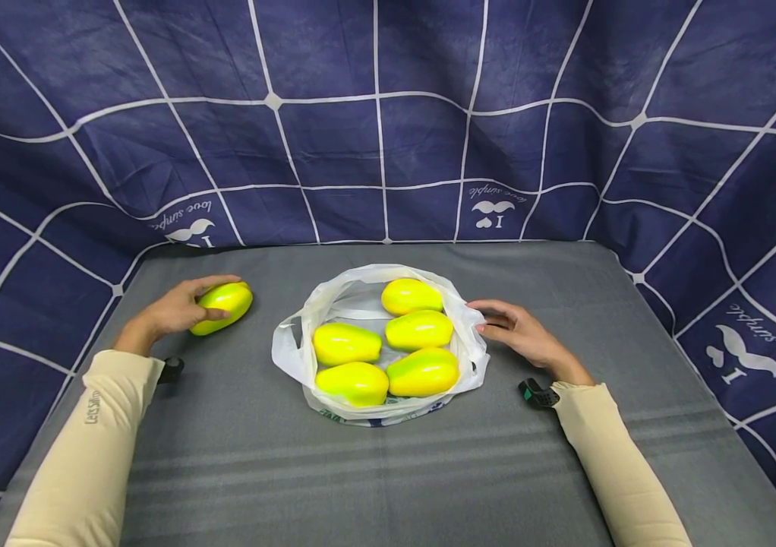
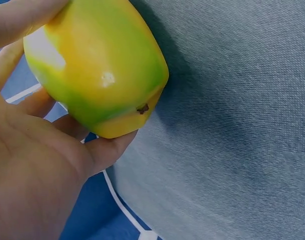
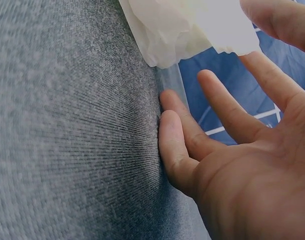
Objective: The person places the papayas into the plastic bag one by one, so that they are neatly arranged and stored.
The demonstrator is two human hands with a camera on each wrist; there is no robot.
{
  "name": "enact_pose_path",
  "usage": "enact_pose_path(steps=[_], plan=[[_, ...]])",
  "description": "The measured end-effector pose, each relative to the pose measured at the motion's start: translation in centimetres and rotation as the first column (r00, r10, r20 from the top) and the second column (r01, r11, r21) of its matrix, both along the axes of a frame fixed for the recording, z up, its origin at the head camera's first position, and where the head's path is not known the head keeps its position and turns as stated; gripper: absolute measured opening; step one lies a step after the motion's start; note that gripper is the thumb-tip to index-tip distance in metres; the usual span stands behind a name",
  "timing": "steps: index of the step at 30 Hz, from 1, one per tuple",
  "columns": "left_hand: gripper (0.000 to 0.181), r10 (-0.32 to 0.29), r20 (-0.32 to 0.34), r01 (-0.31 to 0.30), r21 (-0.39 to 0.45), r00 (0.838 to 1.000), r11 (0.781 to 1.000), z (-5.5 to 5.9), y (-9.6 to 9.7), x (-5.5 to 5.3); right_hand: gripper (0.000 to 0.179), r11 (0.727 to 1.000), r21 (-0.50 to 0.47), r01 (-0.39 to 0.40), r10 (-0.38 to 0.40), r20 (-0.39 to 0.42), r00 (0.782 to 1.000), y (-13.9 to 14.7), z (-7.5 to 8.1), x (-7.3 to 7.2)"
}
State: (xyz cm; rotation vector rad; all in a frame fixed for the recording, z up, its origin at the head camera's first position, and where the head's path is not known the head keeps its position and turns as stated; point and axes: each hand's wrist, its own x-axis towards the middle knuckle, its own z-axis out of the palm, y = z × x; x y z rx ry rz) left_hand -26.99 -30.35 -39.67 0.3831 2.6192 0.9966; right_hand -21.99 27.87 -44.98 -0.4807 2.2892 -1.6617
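At the left of the head view, my left hand [image 1: 179,305] grips a yellow-green papaya [image 1: 232,302], thumb on the near side and fingers over the far side. In the left wrist view the papaya [image 2: 102,65] shows a small brown spot at its end, close over the grey cloth. A white plastic bag [image 1: 288,353] stands with its mouth spread, holding several yellow papayas [image 1: 347,343]. My right hand [image 1: 525,334] pinches the bag's right edge between thumb and index finger. In the right wrist view the bag [image 3: 177,35] covers the index fingertip; the other fingers are spread near the cloth.
A grey cloth [image 1: 238,463] covers the table. Behind it and along both sides hangs a dark blue curtain [image 1: 333,144] with white lines. Each wrist carries a black band [image 1: 537,393] beside a beige sleeve [image 1: 607,441].
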Motion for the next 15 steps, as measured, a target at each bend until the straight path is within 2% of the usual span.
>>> enact_pose_path(steps=[9, 15], plan=[[0.069, -0.036, -0.083, 0.034, -0.023, 0.996, 0.999, 1.8, 1.8, 0.0, 0.050, 1.000, 0.007, 0.002, -0.002, -0.001, 1.000, 0.0, 0.0, 0.0], [0.067, -0.096, -0.172, 0.096, -0.010, 0.980, 0.995, 3.4, 3.5, -0.1, 0.050, 1.000, 0.007, 0.001, -0.001, -0.005, 1.000, 0.0, -0.2, 0.0]])
